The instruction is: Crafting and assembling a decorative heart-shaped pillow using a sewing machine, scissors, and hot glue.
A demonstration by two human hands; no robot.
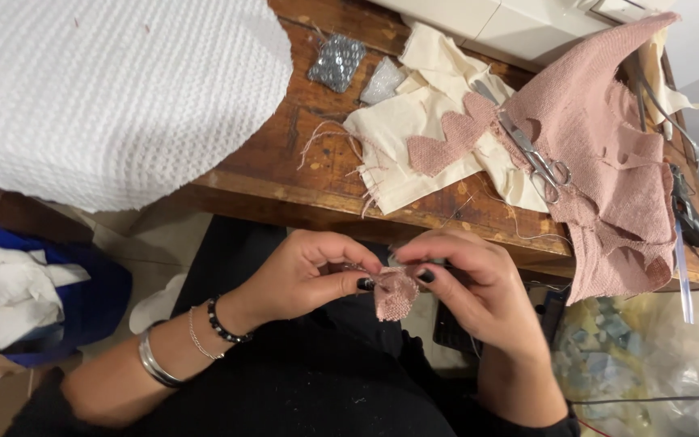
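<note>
Left hand (305, 271), wrist ringed with bead and metal bracelets, curled, thumb and fingers pinching small crumpled pink woven fabric scrap (395, 293) over lap. Right hand (467, 283), fingers bent, pinching same scrap. Beyond: worn wooden table (285, 154), heart-shaped pink burlap cutout (451, 136), steel scissors (531, 154).

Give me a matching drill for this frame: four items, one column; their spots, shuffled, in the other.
Items:
1. small pink fabric piece
2. scissors
3. pink heart cutout
4. white knit fabric

Places:
A. flat on the cream cloth
B. pinched between left hand and right hand
C. draped over the table's left end
D. at the edge of the big pink fabric

Pairs: 1-B, 2-D, 3-A, 4-C
</note>
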